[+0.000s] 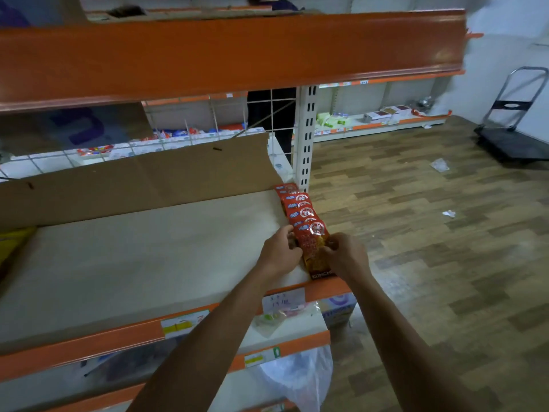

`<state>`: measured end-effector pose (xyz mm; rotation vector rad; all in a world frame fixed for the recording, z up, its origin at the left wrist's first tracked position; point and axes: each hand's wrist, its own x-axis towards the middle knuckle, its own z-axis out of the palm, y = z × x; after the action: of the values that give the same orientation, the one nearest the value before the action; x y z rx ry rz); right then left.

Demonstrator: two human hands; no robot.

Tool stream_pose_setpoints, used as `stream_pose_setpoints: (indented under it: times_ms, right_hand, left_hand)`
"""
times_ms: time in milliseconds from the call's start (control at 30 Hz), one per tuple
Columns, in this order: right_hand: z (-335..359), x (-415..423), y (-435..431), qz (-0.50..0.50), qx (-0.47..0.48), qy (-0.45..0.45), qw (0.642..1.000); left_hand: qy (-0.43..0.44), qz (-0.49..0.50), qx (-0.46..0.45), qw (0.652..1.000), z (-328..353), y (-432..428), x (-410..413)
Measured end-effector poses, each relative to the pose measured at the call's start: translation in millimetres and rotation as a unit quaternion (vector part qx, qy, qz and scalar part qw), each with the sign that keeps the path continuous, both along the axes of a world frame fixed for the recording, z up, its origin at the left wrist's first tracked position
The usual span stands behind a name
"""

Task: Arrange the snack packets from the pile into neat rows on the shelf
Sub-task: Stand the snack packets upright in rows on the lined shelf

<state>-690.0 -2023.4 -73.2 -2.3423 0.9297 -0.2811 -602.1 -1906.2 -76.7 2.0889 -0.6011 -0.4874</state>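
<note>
Landmark: the pale middle shelf [148, 257] with the orange front strip [89, 343].

Task item: a single row of red snack packets [298, 208] lies at the shelf's right end. It runs from the back of the shelf to its front edge, and each packet overlaps the one behind it. The front packet [315, 248] lies at the shelf's front right corner, with its lower end reaching the orange strip.

Hands: the left hand [279, 251] grips the front packet's left edge with curled fingers. The right hand [344, 257] pinches its right edge. The two hands are close together, with only the packet's width between them.

Other items: a brown cardboard sheet [142, 179] leans along the back of the shelf. Something yellow [12, 245] sits at the shelf's far left end, cut off by the frame; it cannot be identified. A white slotted post [306, 129] rises at the shelf's right rear corner. A handwritten label [283, 298] is fixed to the front strip, below the hands. A clear plastic bag [300, 379] hangs below the shelf. A wooden floor [430, 263] lies to the right of the shelf, and a platform trolley [511, 129] stands well apart on it.
</note>
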Motion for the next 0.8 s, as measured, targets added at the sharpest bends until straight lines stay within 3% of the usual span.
stream_pose_setpoints:
  times_ms: [433, 800]
  right_hand:
    - [4.3, -4.3, -5.3, 0.031, 0.025, -0.037, 0.999]
    - [4.1, -5.8, -10.0, 0.046, 0.037, -0.003, 0.998]
  left_hand:
    - [-0.005, 0.007, -0.004, 1.000, -3.3, -8.7, 5.2]
    - [-0.067, 0.000, 0.022, 0.998, -4.1, -7.4, -3.6]
